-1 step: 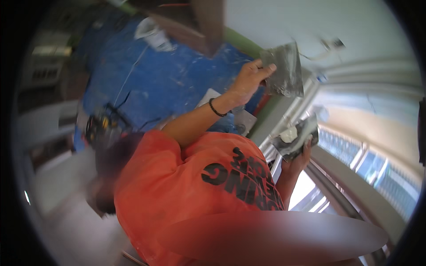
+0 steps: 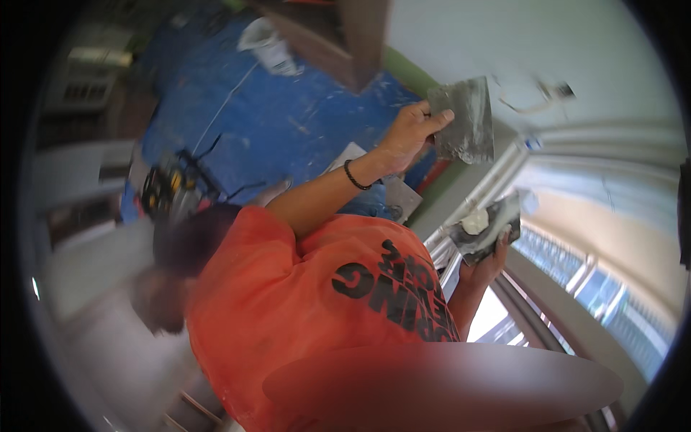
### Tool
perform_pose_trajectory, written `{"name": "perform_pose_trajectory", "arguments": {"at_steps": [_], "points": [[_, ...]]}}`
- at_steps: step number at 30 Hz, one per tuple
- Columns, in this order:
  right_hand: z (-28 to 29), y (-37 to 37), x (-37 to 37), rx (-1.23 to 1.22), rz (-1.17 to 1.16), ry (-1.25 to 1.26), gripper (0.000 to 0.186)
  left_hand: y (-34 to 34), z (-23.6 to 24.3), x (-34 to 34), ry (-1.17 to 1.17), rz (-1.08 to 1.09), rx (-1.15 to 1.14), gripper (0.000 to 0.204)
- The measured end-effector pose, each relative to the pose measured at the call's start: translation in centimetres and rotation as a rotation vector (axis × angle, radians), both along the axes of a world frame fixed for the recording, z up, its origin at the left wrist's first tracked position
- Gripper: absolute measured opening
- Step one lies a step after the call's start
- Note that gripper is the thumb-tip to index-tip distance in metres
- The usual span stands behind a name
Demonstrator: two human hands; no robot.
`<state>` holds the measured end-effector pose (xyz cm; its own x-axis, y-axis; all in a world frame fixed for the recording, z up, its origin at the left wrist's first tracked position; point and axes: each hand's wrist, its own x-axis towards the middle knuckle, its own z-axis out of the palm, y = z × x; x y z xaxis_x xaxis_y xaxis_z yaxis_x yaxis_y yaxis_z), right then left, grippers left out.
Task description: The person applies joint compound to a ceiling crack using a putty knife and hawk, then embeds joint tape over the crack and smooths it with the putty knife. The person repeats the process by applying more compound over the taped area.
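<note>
My left hand [image 2: 414, 137], with a dark beaded bracelet on its wrist, pinches a broad, flat scraper [image 2: 466, 119] at its edge, the thumb on top. Whitish putty smears its grey face and lower edge. Lower and to the right, my right hand [image 2: 489, 263] grips a dark, flat plate [image 2: 497, 223] from below. That plate carries a lump of pale putty [image 2: 475, 221] and a long white smear. The scraper and the plate are apart. Both arms come from my orange shirt [image 2: 288, 302].
Ahead stands a pale wall [image 2: 446, 36] with a small wall fitting [image 2: 563, 91]. A blue floor covering [image 2: 237, 115] bears a white bag [image 2: 272, 47]. Brown furniture [image 2: 363, 43] juts in. Windows [image 2: 612, 295] line the right. A blurred, dark-topped shape [image 2: 191, 241], perhaps a person's head, shows at left.
The surroundings have shifted to the right in the view. Both hands, still gripping the scraper and plate, appear slightly farther right and lower.
</note>
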<state>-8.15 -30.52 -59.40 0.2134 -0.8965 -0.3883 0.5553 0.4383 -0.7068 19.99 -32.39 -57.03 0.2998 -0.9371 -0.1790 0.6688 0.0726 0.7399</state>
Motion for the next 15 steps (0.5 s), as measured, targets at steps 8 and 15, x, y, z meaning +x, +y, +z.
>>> {"name": "perform_pose_trajectory", "arguments": {"at_steps": [8,15], "points": [[-0.8,-5.6,5.2,-0.121,0.189,0.09,0.058,10.4,-2.7,1.0,0.057,0.371,0.058,0.038],[1.1,-5.3,15.2,-0.248,0.302,-0.073,0.047,16.6,1.4,-0.4,-0.156,0.58,0.174,0.035]]}}
